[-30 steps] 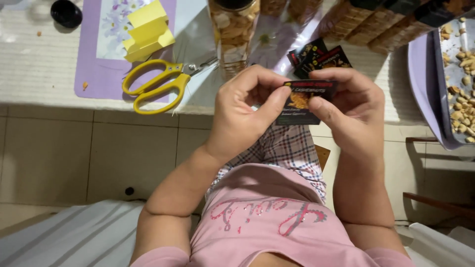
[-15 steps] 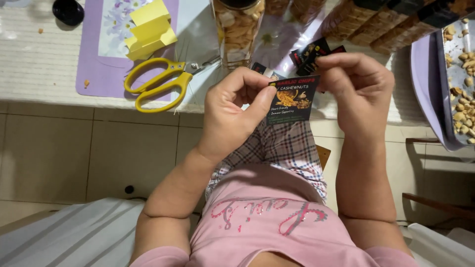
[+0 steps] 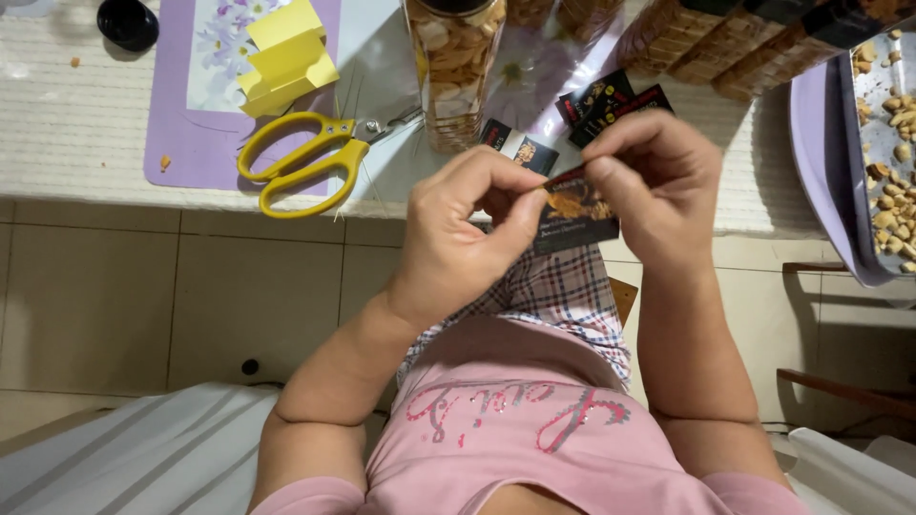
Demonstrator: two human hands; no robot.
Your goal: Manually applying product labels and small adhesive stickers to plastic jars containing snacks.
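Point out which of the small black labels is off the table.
The black label pinched between the left hand and right hand; the others lie on the table.

Yellow scissors (image 3: 301, 162) — nut tray (image 3: 883, 143) — jar (image 3: 456, 67).

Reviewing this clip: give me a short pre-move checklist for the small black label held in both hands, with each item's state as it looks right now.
1. Black label pinched by both hands: ok, left hand and right hand each grip an edge.
2. Label flat, not creased: cannot tell, fingers cover its top part.
3. Label backing peeled off: cannot tell.
4. Jar of snacks upright and close ahead on the table: ok.
5. Yellow scissors away from the hands: ok, they lie to the left on the purple mat.
6. Spare labels at hand: ok, several lie on the table beyond the hands.
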